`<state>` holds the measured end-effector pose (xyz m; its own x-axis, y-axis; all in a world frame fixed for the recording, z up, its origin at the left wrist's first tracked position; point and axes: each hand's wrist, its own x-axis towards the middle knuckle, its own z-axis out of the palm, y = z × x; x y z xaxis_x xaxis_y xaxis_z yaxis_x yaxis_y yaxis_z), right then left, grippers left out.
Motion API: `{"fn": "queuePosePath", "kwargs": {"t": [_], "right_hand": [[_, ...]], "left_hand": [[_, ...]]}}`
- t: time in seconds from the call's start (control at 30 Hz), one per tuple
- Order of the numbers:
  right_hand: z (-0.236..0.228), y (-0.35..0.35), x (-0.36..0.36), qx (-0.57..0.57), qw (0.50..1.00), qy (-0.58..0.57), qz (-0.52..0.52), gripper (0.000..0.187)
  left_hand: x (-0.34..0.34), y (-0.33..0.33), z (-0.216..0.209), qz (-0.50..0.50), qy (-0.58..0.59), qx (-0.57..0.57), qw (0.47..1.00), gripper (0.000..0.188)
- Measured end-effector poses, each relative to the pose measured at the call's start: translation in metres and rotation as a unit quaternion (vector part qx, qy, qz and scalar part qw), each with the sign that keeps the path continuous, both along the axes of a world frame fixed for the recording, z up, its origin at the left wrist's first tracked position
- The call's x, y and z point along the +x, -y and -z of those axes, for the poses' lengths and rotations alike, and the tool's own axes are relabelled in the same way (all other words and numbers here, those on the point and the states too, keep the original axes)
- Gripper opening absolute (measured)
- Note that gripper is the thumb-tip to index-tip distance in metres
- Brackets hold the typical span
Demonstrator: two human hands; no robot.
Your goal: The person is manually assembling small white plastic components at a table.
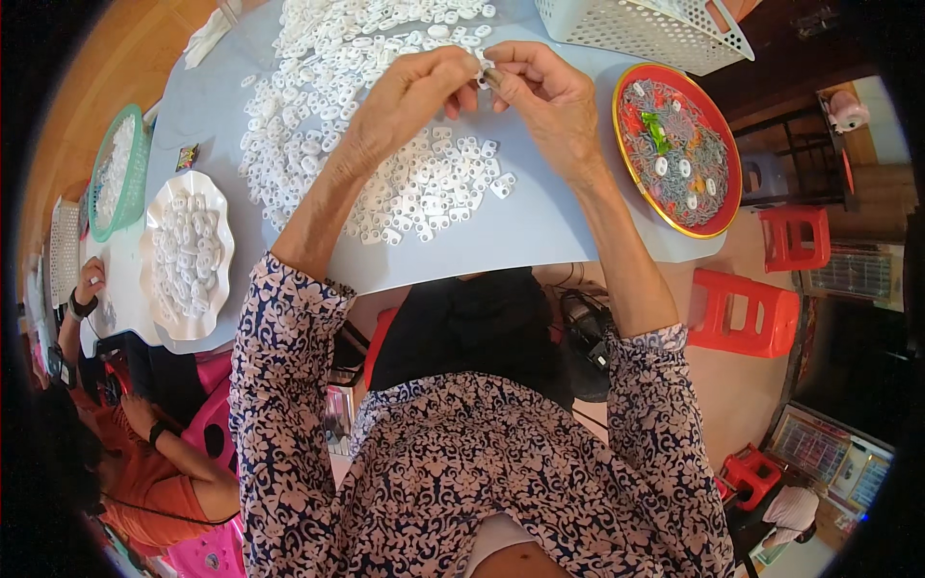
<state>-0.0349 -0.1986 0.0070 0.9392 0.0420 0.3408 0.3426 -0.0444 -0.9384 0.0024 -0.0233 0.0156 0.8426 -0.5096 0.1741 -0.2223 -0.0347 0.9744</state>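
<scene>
My left hand and my right hand meet fingertip to fingertip over the table. Pinched between them is a small white plastic piece, mostly hidden by the fingers. Below my left hand spreads a pile of small white pieces with dark spots. A larger heap of white oval pieces reaches from there to the far side. To the right of my right hand, a round red tray with a gold rim holds thin grey strands, some white pieces and bits of red, green and yellow.
A white scalloped dish of white pieces and a green basket stand at the left. Another person's hand rests near them. A perforated grey basket sits at the far right. Red stools stand on the floor.
</scene>
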Motion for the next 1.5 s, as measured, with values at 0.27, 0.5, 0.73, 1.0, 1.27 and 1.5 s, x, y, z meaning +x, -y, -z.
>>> {"fn": "queuePosePath", "kwargs": {"t": [0.27, 0.5, 0.73, 1.0, 1.27, 1.5], "right_hand": [[-0.001, -0.004, -0.002, 0.006, 1.0, 0.017, -0.019, 0.027], [0.004, -0.004, -0.002, -0.017, 1.0, 0.007, -0.024, 0.029], [0.0, -0.002, -0.001, -0.014, 0.999, -0.004, -0.041, 0.027], [0.0, 0.0, -0.002, -0.05, 0.997, -0.008, -0.058, 0.03], [0.001, 0.0, -0.003, -0.058, 0.996, -0.01, -0.059, 0.03], [0.009, -0.005, 0.001, -0.009, 0.999, 0.014, -0.041, 0.027]], "left_hand": [[0.002, 0.002, 0.009, 0.003, -0.031, -0.004, 0.999, 0.031], [-0.003, 0.006, 0.006, -0.03, -0.036, 0.024, 0.999, 0.031], [-0.002, 0.001, 0.004, -0.015, 0.06, 0.076, 0.995, 0.029], [0.0, -0.001, 0.003, -0.014, 0.092, 0.098, 0.991, 0.027], [0.0, -0.002, 0.005, 0.022, 0.078, 0.094, 0.992, 0.03], [-0.002, 0.005, 0.006, -0.001, -0.008, 0.024, 1.0, 0.028]]}}
